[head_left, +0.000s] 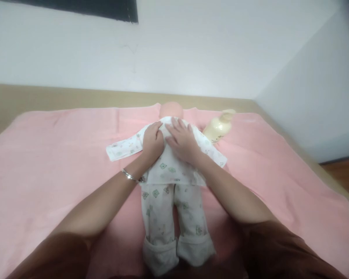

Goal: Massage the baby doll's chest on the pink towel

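Observation:
A baby doll lies stretched out, its bare round head away from me and no face visible. It is dressed in a white printed long-sleeved top and matching trousers with turned-up cuffs. On the left shoulder area of the top, my left hand has its fingers curled together over the cloth, fingertips partly hidden. My right hand lies flat on the upper middle of the top, fingers spread. Both sleeves point outward past my hands.
A pink blanket is spread under the doll on a tan surface. A pale yellow pump bottle leans over beside the right sleeve. Behind stands a white wall with a dark panel at upper left.

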A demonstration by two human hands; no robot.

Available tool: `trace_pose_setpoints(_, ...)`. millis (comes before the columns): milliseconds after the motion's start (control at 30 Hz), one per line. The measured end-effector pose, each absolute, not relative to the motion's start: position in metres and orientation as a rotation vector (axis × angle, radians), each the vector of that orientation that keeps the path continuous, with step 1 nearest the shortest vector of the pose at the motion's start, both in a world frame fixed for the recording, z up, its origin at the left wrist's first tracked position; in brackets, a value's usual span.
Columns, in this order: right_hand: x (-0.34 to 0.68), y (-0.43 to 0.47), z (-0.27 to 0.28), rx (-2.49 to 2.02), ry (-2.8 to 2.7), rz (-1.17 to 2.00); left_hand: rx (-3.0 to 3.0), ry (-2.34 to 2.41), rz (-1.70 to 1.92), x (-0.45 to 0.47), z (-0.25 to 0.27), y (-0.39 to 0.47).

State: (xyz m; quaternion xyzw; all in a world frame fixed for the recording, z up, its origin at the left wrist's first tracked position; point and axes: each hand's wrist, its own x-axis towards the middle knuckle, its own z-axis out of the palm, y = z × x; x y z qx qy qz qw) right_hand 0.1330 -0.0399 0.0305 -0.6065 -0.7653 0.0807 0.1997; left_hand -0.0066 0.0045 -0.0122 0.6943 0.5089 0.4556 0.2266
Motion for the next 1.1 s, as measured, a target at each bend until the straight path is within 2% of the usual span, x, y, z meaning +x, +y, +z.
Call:
trace_pose_setpoints(167, 0.134, -0.034, 0.028, -1.864, -1.967, 0.189, 1.908, 1.415, 1.279, -0.005, -0.011, 0.004)
trace_pose_setpoints(333, 0.102, -0.068, 0.023, -1.695, -2.104, 0.019, 1.898, 1.415, 1.269, -0.006, -0.01, 0.004)
trace_pose_setpoints(600, 0.136, -0.03, 0.024, -1.782, -1.986, 0.176, 1.919, 1.429, 1.278, -0.004, -0.011, 0.004)
trace_pose_setpoints(733, 0.128, -0.039, 0.024, -1.85, -1.957, 0.085, 1.925, 1.44, 1.277, -0.004, -0.01, 0.004)
trace_pose_setpoints(867, 0.102, -0.067, 0.023, -1.739, -2.152, -0.07, 1.912, 1.478, 1.269, -0.004, -0.01, 0.004)
trace_pose_setpoints(1100, 0.104, -0.065, 0.026, -1.69, -2.106, 0.028, 2.089, 1.543, 1.141, -0.004, -0.004, 0.007)
